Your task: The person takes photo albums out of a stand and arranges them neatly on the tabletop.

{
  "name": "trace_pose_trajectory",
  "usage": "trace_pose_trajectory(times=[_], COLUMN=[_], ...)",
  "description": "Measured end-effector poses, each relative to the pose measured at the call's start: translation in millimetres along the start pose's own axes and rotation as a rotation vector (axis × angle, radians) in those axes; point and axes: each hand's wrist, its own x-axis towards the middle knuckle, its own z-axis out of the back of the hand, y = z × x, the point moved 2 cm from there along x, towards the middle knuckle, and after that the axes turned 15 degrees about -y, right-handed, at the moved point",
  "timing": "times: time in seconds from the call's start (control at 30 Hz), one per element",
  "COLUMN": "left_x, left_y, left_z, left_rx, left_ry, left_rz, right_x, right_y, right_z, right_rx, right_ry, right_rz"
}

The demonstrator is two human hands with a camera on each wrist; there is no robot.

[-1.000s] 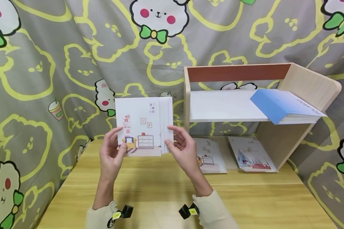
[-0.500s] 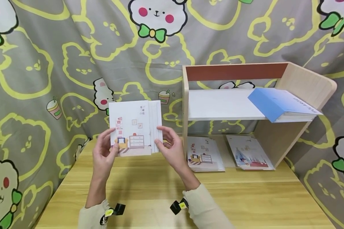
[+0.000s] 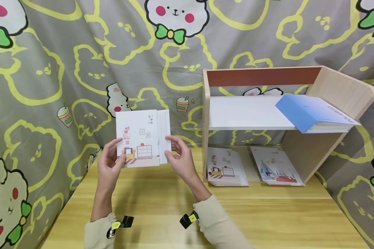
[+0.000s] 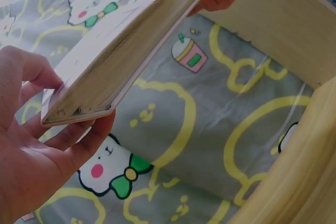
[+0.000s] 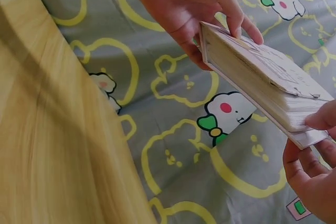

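Both hands hold up a thick white notebook [image 3: 143,141] above the table, left of the bookshelf. Its cover carries a small armchair, a dresser and picture frames. At its left edge my left hand [image 3: 110,160] pinches it, thumb on the front and fingers behind. My right hand [image 3: 182,157] grips the opposite edge the same way, where a strip of layers shows past the front cover. The left wrist view shows the page block of the notebook [image 4: 121,61] from below, between its two covers. Seen from the right wrist, the notebook [image 5: 247,66] tilts between both hands.
To the right stands a wooden bookshelf [image 3: 206,138]. A blue POLAROID album [image 3: 318,114] lies on its white upper board [image 3: 243,112], sticking out past the front. Below lie two similar notebooks [image 3: 225,167], [image 3: 277,166]. A patterned curtain [image 3: 90,58] hangs behind the table [image 3: 162,207].
Both hands have carried the notebook to the left, away from the bookshelf, and slightly farther off. The grip looks the same. The lower left notebook now shows fully.
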Motion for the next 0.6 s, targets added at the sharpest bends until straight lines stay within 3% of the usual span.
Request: trace_pose_trajectory(times=[0.37,0.6], left_x=[0.9,6.7], left_y=[14.5,26.3], left_z=[21.7,25.5], left_rx=[0.053,0.047], left_ry=[-0.030,0.016], left_rz=[0.089,0.119], right_x=[-3.9,2.4], right_y=[-22,-30], right_z=[-19,-25], right_rx=[-0.036,-0.063], right_ry=[0.002,-0.025], right_rz=[-0.039,-0.012])
